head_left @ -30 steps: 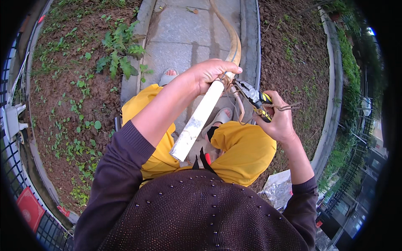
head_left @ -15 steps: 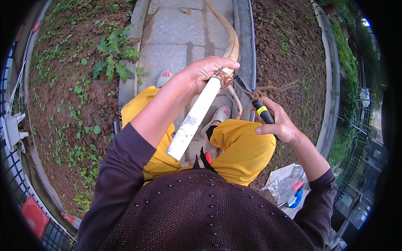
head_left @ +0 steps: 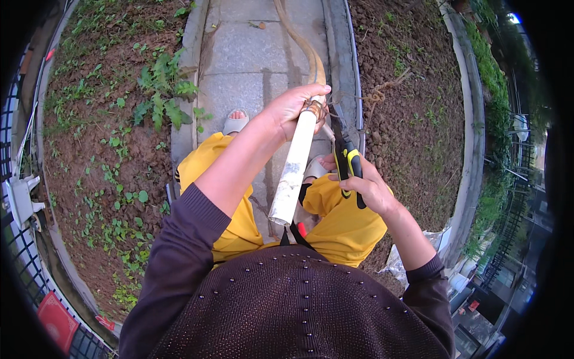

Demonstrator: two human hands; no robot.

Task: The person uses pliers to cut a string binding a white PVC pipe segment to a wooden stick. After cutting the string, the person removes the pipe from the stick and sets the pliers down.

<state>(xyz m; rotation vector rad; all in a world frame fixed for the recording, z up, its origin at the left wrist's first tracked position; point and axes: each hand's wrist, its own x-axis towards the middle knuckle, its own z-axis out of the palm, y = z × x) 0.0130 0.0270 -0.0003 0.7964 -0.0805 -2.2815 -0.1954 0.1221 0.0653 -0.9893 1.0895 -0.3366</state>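
Note:
My left hand (head_left: 297, 110) is closed around the joint where a tan hose (head_left: 294, 33) meets a white pipe (head_left: 294, 175). Brown binding (head_left: 313, 108) is wound about this joint, partly covered by my fingers. The pipe slants down toward my lap with its end free. To the right, my right hand (head_left: 369, 184) grips pliers (head_left: 350, 157) with black and yellow handles, which are spread apart. Their dark jaws point up toward the binding; whether they touch it I cannot tell. Beyond the jaws, a knotted length of brown twine (head_left: 379, 93) reaches out to the right.
A paved path (head_left: 239, 54) runs between kerbs, with my sandalled feet on it. Soil beds lie on both sides; a leafy weed (head_left: 160, 90) grows by the left kerb. Clear plastic (head_left: 397, 266) lies low at the right. A red stool-like object (head_left: 58, 317) stands at the lower left.
The pliers have swung more upright beside the joint, and their two handles now show apart. The twine hangs farther up and right of them. The pipe's lower end has shifted right.

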